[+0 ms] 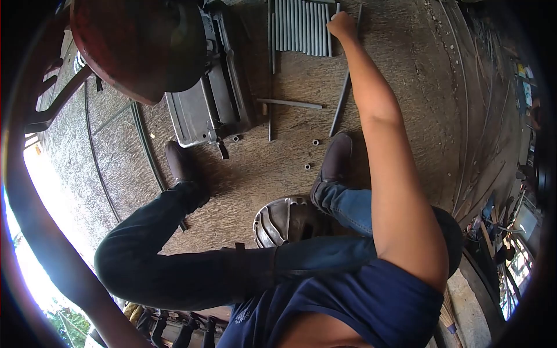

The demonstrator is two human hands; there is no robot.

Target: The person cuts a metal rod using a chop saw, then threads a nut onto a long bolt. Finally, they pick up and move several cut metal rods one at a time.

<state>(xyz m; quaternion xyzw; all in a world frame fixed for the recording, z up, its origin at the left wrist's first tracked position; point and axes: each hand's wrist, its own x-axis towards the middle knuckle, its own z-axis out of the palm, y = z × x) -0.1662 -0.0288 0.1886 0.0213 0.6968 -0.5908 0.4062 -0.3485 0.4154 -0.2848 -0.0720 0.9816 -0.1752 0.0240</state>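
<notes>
My right hand (342, 26) reaches far forward, its fingers closed around a short grey metal tube (338, 8) at the right end of a row. Several more cut tubes (299, 26) lie side by side on the floor just left of it. Along the left edge, my left arm runs up into deep shade. There my left hand (49, 81) appears curled on the handle (61, 104) of a cut-off saw, its grip partly hidden. The saw's round red guard (130, 46) fills the upper left, above its dark metal base (194, 113).
Long thin bars (342, 107) and a loose rod (293, 104) lie on the rough floor (406, 69). Small ring-shaped pieces (315, 142) are scattered by my shoes. A ribbed metal housing (275, 223) sits between my legs. Cables (142, 136) cross the left side; clutter (510, 232) stands right.
</notes>
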